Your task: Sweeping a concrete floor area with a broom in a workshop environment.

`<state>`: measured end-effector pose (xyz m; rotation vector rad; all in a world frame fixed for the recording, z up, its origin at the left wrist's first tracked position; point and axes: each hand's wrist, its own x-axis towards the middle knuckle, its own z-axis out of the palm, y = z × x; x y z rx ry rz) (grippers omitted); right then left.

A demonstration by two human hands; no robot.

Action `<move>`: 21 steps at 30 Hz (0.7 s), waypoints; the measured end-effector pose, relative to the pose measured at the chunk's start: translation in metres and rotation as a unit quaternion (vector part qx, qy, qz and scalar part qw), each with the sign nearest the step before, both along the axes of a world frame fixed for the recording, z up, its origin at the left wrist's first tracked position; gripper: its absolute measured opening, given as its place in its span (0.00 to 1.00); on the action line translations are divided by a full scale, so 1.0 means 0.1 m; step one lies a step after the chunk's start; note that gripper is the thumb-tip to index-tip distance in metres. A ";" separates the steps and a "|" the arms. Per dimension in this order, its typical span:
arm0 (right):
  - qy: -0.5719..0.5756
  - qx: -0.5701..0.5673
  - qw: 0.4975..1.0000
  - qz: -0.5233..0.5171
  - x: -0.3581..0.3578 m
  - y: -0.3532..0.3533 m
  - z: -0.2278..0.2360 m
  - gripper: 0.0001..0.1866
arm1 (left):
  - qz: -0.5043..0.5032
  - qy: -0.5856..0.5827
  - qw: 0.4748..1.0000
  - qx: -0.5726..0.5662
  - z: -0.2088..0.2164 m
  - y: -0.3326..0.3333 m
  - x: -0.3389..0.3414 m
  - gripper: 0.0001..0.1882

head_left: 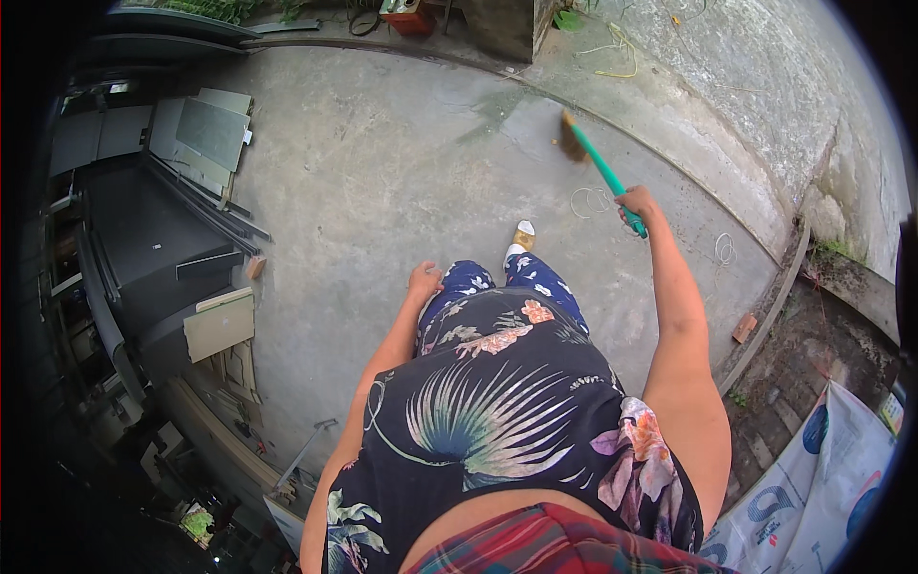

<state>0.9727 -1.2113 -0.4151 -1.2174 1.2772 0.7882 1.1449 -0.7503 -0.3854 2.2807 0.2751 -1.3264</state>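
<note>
My right hand (635,203), arm stretched forward, is closed around the lower end of a hand broom's green handle. The hand broom (600,165) slants up and to the left, and its brown bristles look smeared by motion close to the grey concrete floor (363,163). Some loose crumbs of dirt lie around the bristles. My left hand (425,279) hangs beside my left thigh, holding nothing, with its fingers loosely bent and apart. One of my shoes, white and yellowish, shows ahead of the patterned trousers.
Thin pale wire loops (725,250) lie on the floor at the right, near a brick (744,328). A low concrete kerb (660,158) borders the floor. Flat boards (218,323) and dark panels crowd the left. Far off lies a yellow cord (620,59); a printed sheet (794,488) is at lower right.
</note>
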 end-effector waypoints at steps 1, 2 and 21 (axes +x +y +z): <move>-0.013 -0.077 0.997 0.004 -0.01 -0.03 -0.18 0.09 | -0.005 0.001 1.000 0.000 0.00 0.02 -0.01 0.23; -0.028 -0.152 0.988 0.012 0.00 -0.04 -0.28 0.11 | -0.006 0.002 1.000 0.000 -0.03 0.09 -0.04 0.22; -0.157 0.298 0.941 -0.046 1.33 2.14 0.15 0.11 | 0.002 0.036 0.999 -0.013 -0.09 0.09 0.52 0.23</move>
